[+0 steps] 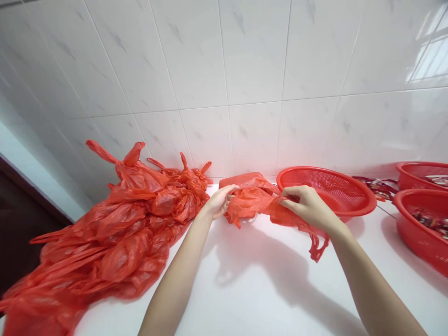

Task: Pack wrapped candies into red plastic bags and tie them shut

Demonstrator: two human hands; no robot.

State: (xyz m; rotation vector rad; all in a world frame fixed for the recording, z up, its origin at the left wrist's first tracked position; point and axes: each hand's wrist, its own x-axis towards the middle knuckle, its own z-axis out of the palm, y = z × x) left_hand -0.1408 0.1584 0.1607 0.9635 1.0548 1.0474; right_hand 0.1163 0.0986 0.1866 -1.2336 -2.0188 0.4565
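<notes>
A thin red plastic bag [250, 203] is stretched between my two hands, above the white table. My left hand [221, 201] grips its left end, with the fingers partly hidden behind the film. At the other end my right hand [306, 205] pinches the bag between thumb and fingers, and its crumpled handles dangle below that hand. Just behind my right hand stands a red perforated basket [353, 196]. Part of the bag lies in front of more red plastic near the wall, and I cannot tell whether that is the same bag.
A large heap of knotted, filled red plastic bags [119, 228] covers the table's left side. Two more red baskets [416, 247] with small items stand at the right. Dark red packets [380, 186] lie between the baskets. A tiled wall [255, 56] closes off the back.
</notes>
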